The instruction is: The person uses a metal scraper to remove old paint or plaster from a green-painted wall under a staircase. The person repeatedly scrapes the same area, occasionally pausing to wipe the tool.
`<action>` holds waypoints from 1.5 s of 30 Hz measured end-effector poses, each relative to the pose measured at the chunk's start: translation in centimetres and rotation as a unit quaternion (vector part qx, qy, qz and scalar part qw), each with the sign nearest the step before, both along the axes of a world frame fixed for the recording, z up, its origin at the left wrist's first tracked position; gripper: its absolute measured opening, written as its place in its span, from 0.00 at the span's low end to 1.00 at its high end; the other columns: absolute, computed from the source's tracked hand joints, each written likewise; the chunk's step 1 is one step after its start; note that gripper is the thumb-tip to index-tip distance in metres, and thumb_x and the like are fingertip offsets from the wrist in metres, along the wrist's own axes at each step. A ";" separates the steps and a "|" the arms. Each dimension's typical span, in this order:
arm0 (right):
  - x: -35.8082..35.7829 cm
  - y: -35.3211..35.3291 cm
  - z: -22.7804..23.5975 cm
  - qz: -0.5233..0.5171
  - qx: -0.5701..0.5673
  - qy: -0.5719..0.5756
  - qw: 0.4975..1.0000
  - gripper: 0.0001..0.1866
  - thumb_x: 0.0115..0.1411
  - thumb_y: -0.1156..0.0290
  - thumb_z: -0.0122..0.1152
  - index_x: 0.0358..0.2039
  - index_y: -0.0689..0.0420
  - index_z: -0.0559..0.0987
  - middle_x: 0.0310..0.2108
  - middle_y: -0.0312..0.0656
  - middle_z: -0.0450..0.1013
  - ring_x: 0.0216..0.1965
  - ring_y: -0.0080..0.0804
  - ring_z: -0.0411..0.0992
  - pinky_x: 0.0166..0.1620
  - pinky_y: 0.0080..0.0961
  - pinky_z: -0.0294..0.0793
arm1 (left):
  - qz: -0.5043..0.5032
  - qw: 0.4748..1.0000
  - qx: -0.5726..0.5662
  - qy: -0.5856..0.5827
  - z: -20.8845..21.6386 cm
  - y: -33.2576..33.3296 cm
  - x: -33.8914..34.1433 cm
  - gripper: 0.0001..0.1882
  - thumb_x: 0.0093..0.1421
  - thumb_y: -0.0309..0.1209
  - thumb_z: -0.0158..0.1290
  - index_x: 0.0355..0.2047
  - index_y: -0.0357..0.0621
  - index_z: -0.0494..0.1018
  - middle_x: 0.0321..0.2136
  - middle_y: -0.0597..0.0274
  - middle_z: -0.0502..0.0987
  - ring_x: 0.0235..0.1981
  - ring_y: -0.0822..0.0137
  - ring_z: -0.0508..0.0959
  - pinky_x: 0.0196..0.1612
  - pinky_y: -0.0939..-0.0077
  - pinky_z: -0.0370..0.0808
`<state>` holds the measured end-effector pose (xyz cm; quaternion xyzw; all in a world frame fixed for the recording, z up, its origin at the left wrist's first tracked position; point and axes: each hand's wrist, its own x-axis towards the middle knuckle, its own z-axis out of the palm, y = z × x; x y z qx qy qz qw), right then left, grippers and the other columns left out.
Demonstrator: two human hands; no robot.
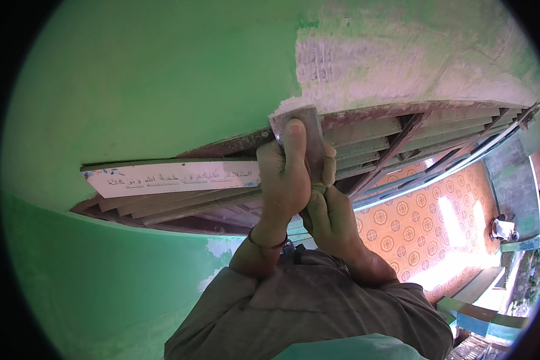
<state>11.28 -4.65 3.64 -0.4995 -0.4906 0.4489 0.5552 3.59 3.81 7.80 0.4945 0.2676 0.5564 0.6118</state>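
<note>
A flat grey scraper [310, 129] with a broad, straight-edged blade is pressed up against the green wall [180, 78], where green paint meets a pale bare patch [390, 66]. My left hand [287, 174] is closed round it, the thumb lying flat along the blade and fingertips showing at its right side. Just below, my right hand [331, 219] is closed at the lower end of the scraper, touching the left hand. The handle is hidden by my fingers.
Under the scraper runs a brown slatted wooden vent frame [396, 129]. A white lettered sign [174, 179] leans across its left part. Far below at right lies an orange patterned tile floor [402, 225], with a dark and white object [504, 229] by the wall.
</note>
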 end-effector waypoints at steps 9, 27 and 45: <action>0.1 -0.3 -0.2 -0.010 -0.041 -0.016 0.999 0.15 0.71 0.68 0.44 0.31 0.64 0.73 0.18 0.43 0.69 0.21 0.29 0.68 0.27 0.32 0.68 | -0.050 0.998 -0.025 -0.029 -0.8 0.0 0.0 0.32 0.75 0.48 0.42 0.25 0.31 0.76 0.14 0.59 0.73 0.12 0.70 0.72 0.16 0.76 0.67; 0.5 -0.8 -0.2 -0.021 -0.028 -0.051 0.998 0.12 0.70 0.69 0.50 0.38 0.67 0.75 0.25 0.55 0.75 0.28 0.51 0.78 0.32 0.39 0.73 | -0.025 0.999 -0.017 -0.039 -1.5 -0.3 0.3 0.33 0.75 0.49 0.40 0.24 0.32 0.76 0.13 0.57 0.73 0.12 0.68 0.73 0.16 0.76 0.69; 0.4 -0.3 0.1 0.024 0.038 0.034 0.998 0.17 0.76 0.66 0.41 0.29 0.60 0.69 0.17 0.31 0.64 0.17 0.15 0.59 0.21 0.19 0.58 | 0.030 0.999 0.004 -0.022 -0.4 -0.5 0.4 0.33 0.75 0.48 0.42 0.24 0.31 0.75 0.13 0.57 0.73 0.12 0.69 0.72 0.16 0.77 0.67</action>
